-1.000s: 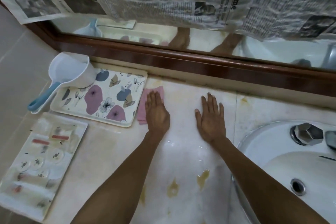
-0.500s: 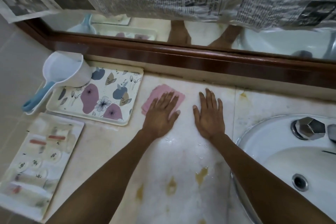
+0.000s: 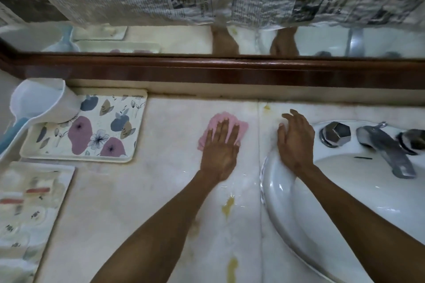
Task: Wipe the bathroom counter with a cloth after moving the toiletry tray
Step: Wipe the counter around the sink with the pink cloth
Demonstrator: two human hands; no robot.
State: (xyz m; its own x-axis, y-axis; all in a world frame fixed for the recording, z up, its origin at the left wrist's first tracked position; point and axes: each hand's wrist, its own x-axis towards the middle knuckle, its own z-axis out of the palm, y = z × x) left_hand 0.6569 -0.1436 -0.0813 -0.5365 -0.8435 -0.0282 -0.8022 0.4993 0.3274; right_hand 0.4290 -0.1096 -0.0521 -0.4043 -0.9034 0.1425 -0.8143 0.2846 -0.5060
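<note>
A pink cloth [image 3: 217, 121] lies on the pale stained counter [image 3: 174, 186] near the back wall. My left hand [image 3: 222, 147] presses flat on top of the pink cloth, fingers spread. My right hand [image 3: 296, 142] rests with loosely curled fingers on the left rim of the white sink [image 3: 280, 202], holding nothing. The flowered toiletry tray [image 3: 92, 131] sits at the back left of the counter, apart from both hands.
A white scoop with a blue handle [image 3: 43, 103] leans on the tray's left end. A flat packet of toiletries [image 3: 30, 209] lies at the front left. Chrome tap and knobs [image 3: 381, 142] stand right. Yellow stains [image 3: 228, 205] mark the counter. A wood-framed mirror [image 3: 230, 71] backs it.
My left hand slid the pink cloth rightward, away from the tray toward the sink. My right hand moved right from the flat counter onto the sink rim.
</note>
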